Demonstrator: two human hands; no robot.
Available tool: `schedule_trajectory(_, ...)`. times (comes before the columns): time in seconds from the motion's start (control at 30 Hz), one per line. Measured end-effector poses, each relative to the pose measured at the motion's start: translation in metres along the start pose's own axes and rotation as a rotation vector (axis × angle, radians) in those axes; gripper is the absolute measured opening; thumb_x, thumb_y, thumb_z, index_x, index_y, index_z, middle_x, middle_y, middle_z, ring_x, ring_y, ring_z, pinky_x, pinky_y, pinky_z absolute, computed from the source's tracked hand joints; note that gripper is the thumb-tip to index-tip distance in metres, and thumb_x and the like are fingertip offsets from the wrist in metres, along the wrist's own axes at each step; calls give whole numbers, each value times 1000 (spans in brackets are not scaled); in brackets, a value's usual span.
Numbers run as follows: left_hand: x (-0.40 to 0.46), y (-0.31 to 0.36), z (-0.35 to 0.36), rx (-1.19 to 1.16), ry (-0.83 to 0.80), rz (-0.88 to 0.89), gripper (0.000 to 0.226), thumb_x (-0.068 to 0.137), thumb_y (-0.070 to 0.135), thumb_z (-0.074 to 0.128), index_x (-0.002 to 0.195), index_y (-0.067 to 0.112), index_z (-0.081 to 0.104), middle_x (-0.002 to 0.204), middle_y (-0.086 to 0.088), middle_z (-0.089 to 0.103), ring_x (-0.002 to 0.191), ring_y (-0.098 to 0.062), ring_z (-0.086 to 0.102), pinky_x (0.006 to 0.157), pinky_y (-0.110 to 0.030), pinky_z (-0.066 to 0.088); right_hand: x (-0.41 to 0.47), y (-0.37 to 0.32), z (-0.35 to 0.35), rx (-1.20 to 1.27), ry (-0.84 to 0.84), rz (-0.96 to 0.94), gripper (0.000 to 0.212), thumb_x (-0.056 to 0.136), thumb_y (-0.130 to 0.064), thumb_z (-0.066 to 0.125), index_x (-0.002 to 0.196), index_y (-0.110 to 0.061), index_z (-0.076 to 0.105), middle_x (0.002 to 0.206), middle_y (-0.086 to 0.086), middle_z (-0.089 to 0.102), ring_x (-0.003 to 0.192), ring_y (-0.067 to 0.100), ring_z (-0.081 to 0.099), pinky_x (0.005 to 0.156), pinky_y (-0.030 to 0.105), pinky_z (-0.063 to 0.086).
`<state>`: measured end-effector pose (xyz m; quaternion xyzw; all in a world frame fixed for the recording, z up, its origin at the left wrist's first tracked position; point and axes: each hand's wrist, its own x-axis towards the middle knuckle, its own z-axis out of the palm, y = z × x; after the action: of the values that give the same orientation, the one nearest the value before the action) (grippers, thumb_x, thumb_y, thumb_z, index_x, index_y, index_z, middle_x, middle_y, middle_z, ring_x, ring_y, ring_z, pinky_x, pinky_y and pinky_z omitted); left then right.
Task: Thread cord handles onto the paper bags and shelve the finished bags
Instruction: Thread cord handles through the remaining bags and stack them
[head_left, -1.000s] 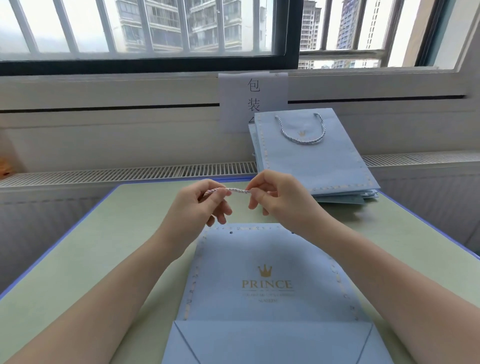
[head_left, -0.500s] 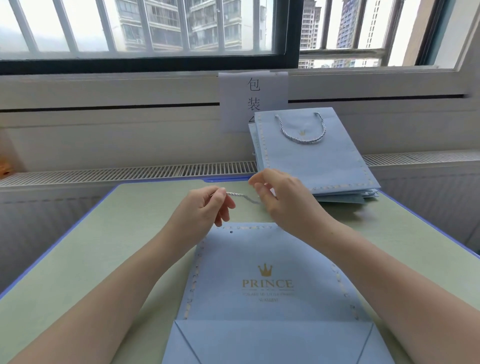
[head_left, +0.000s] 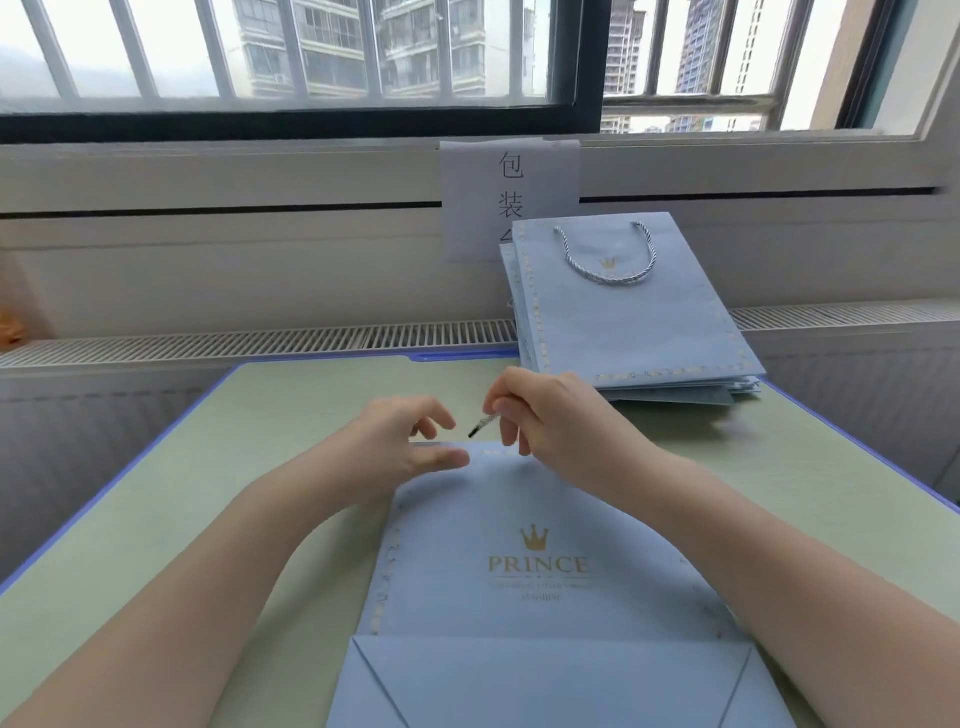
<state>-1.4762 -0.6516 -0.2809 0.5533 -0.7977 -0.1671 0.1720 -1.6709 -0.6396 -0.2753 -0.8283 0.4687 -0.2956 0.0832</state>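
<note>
Right grip (head_left: 540, 421) pinches cord tip (head_left: 480, 427), seemingly above bag (head_left: 540, 561).

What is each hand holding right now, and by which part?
The right hand pinches the cord just behind its dark tip. The left hand holds nothing.

Bag stack (head_left: 634, 332) far right; left free.
</note>
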Motion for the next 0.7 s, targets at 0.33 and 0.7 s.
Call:
schedule_trajectory(0.33, -4, 8, 2, -139, -69, 23, 20, 78, 27, 75, 87, 25, 58, 80, 7, 52, 73, -7, 48, 65, -21, 38, -3, -10, 10, 26, -104, -48, 5, 89, -15, 59, 91, -17, 54, 75, -15, 43, 68, 0, 43, 62, 8, 33)
schedule_trajectory(0.7, -7, 14, 2, -385, -191, -38, 18, 83, 18, 69, 77, 15, 53, 72, 3, 44, 68, -11, 40, 65, -25, 32, -7, -13, 34, 128, -12, -20, 10, 93, -15, 52, 96, -11, 60, 76, -10, 55, 68, 6, 47, 66, 26, 40)
